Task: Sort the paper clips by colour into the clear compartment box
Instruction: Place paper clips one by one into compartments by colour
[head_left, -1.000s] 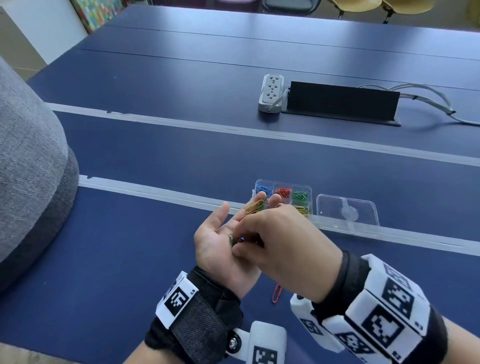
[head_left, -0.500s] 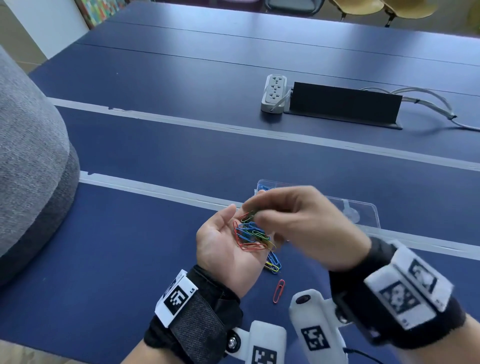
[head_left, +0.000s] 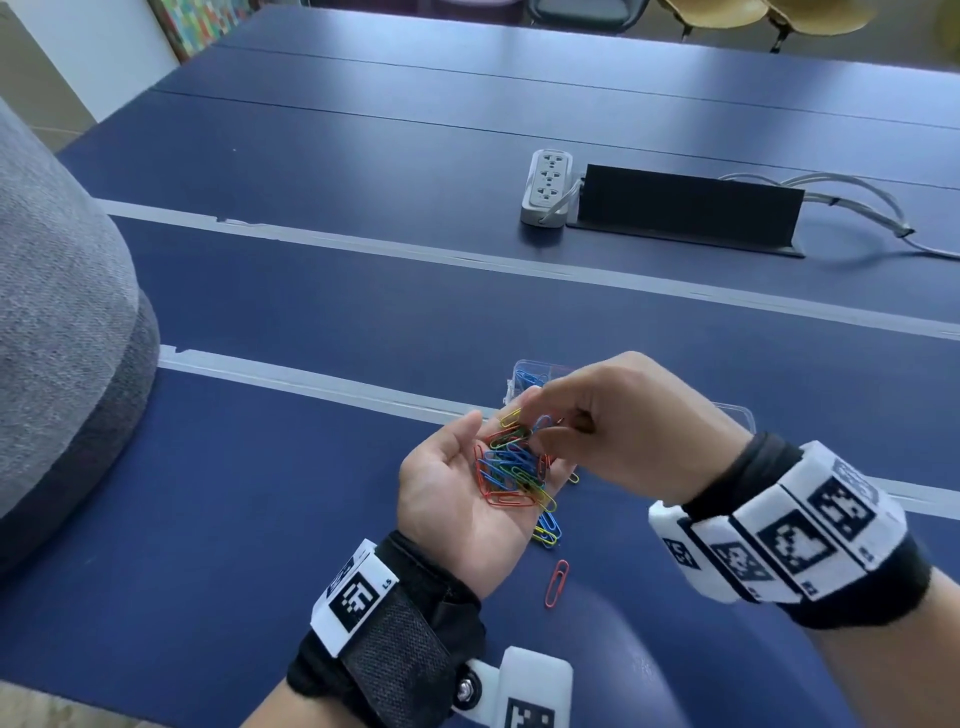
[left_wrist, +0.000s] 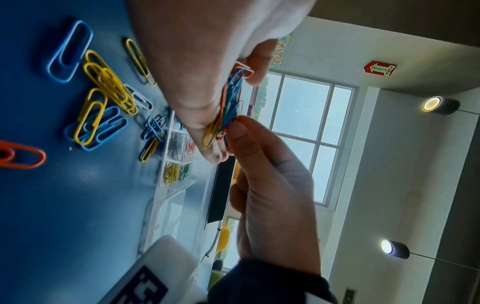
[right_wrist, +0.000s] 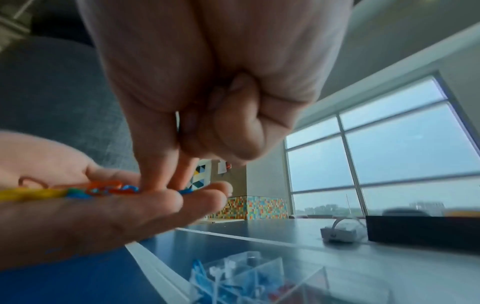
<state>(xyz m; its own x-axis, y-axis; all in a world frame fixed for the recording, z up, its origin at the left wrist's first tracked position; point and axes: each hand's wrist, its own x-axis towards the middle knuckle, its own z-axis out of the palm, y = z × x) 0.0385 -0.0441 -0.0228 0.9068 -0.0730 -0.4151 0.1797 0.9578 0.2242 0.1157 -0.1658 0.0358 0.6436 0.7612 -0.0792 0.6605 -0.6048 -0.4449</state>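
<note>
My left hand (head_left: 480, 447) lies palm up above the table, fingers nearly straight, carrying a pile of mixed paper clips (head_left: 511, 470) in red, blue, green and yellow. My right hand (head_left: 537, 423) hovers over the left fingertips; its thumb and index finger pinch a blue clip (head_left: 543, 420) at the pile's far end, the other fingers curled. The clear compartment box (head_left: 522, 374) sits just beyond, mostly hidden by the right hand, with blue clips showing in one cell (right_wrist: 205, 275). In the left wrist view the box (left_wrist: 176, 156) also holds yellow and green clips.
Loose blue and yellow clips (head_left: 548, 530) and a red clip (head_left: 557, 582) lie on the blue table under my hands. The box's clear lid (head_left: 740, 415) lies to its right. Farther back are a power strip (head_left: 545, 187) and a black cable box (head_left: 685, 208). A grey cushion (head_left: 62, 338) bulks at left.
My right hand has moved from the middle of the left palm out to the left fingertips, uncovering the pile. The left hand has stayed in place.
</note>
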